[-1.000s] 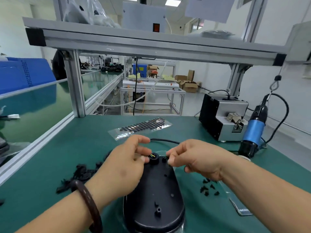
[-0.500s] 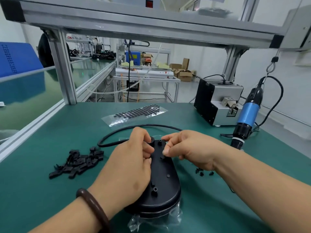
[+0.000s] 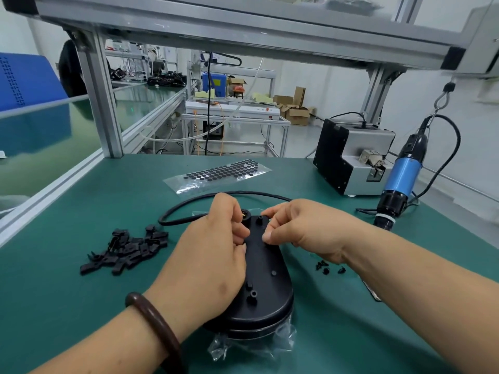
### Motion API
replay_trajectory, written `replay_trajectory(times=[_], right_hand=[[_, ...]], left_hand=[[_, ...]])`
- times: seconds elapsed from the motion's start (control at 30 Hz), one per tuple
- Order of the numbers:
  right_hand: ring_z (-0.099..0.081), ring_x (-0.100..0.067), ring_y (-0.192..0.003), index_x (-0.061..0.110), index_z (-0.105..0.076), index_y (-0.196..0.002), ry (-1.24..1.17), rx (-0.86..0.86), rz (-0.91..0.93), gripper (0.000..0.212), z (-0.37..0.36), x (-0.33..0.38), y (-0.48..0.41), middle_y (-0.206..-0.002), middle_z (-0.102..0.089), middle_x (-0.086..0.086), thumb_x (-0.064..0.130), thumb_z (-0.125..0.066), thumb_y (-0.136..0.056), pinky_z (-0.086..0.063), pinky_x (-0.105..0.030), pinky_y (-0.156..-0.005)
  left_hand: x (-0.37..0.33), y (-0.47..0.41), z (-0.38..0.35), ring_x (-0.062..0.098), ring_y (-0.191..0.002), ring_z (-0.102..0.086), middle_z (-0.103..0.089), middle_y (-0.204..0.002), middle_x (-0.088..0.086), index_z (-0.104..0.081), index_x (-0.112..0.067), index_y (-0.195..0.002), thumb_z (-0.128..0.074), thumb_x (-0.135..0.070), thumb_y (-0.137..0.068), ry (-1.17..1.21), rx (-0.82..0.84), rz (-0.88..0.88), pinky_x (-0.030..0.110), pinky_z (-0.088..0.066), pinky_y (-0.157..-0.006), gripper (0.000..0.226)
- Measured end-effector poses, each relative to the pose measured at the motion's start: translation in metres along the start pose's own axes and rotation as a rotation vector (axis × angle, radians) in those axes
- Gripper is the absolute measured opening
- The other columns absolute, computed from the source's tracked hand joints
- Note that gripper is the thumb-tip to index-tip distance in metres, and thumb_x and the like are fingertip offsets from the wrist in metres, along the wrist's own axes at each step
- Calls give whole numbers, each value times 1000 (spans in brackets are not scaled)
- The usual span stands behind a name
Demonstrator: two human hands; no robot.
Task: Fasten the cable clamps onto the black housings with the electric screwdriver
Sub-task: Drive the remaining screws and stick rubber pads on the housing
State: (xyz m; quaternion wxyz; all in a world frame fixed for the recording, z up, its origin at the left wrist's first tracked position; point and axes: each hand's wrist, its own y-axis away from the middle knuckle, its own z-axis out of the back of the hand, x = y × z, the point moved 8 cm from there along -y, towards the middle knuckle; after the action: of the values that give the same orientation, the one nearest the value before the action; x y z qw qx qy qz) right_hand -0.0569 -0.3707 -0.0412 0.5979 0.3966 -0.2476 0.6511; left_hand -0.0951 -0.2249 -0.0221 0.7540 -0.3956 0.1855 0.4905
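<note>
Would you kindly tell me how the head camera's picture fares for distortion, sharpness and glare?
Head view: wide-angle distortion splays the frame posts outward; light is even and soft, with faint shadows beside the black housing; housing and clamp pile are sharp; the plastic bag glints; the far right edge looks smeared.

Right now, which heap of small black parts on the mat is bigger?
The clamp pile left of the black housing, many pieces heaped together. The small bits right of the housing are only a few, scattered.

Black housing (image 3: 266, 268), black clamps (image 3: 127, 249), green mat (image 3: 81, 306), blue-and-black screwdriver (image 3: 399, 179).
</note>
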Motion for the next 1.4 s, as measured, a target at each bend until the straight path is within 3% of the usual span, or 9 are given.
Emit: replay_trajectory(times=[0.23, 0.3, 0.4, 0.47, 0.77, 0.9, 1.17, 1.3, 1.4], right_hand=[[-49, 3, -118, 20, -68, -53, 57, -1, 8, 27, 2, 2, -2, -112, -64, 8, 10, -72, -77, -39, -28, -94], [-52, 2, -116, 18, -70, -56, 103, 0, 9, 22, 3, 3, -3, -113, -63, 11, 14, -73, -77, -42, -34, -100], [-58, -3, -97, 8, -69, -61, 134, 7, -7, 18, 5, 3, -4, -119, -61, 15, 18, -71, -76, -44, -33, -78], [-54, -2, -82, 13, -65, -55, 131, 15, -16, 22, 6, 4, -5, -121, -62, 15, 17, -69, -77, -32, -26, -64], [-55, -4, -79, 15, -76, -69, 104, 6, -53, 11, 9, 4, -5, -114, -67, 13, 18, -68, -76, -36, -19, -63], [-66, -13, -91, 17, -75, -60, -4, -30, -35, 26, 14, -2, -7, -102, -74, 1, 22, -66, -84, -46, -20, -67], [-61, -11, -78, 8, -69, -71, -167, -42, 24, 21, 28, -3, -14, -87, -72, -10, 16, -64, -90, -48, -17, -64], [-57, -19, -75, 5, -66, -83, 30, -344, 14, 19, 85, -9, -31, -81, -65, -9, 23, -65, -89, -52, -33, -72], [-60, -30, -73, -3, -68, -84, 441, -421, -25, 25, 100, -11, -50, -78, -67, -13, 20, -59, -90, -52, -35, -68]], left_hand=[[-2, 0, -1, -2, -90, -57, -63, -92, -21, -30, -37, -89, -47, -8, -88, -25, 42, -47, 22, -46, -76, 34], [-6, 3, -5, 9, -91, -59, -67, -97, -13, -27, -36, -90, -45, -11, -88, -44, 110, -78, 32, -48, -76, 30], [-15, 7, -10, 18, -92, -58, -66, -101, -7, -24, -34, -87, -43, -19, -91, -101, 182, -132, 43, -47, -77, 25], [-18, 8, -12, 17, -93, -56, -64, -104, -7, -23, -35, -87, -42, -25, -93, -138, 200, -150, 41, -47, -77, 22], [-13, 7, -14, 15, -93, -58, -66, -102, -7, -23, -34, -85, -33, -29, -95, -170, 225, -163, 40, -47, -76, 16], [-3, 4, -7, -7, -100, -52, -63, -109, -23, -27, -38, -91, -36, -23, -96, -64, 167, -110, 12, -40, -77, 19], [-13, 5, -13, -11, -114, -46, -58, -116, -24, -24, -37, -91, -34, -22, -94, -174, 233, -215, 30, -45, -84, 18], [-18, 5, -20, 1, -119, -47, -52, -106, -18, -19, -30, -85, -36, -24, -91, -298, 272, -275, 28, -46, -80, 19], [-21, 5, -21, 8, -116, -52, -50, -98, -11, -18, -30, -84, -33, -26, -92, -312, 286, -281, 31, -47, -79, 17]])
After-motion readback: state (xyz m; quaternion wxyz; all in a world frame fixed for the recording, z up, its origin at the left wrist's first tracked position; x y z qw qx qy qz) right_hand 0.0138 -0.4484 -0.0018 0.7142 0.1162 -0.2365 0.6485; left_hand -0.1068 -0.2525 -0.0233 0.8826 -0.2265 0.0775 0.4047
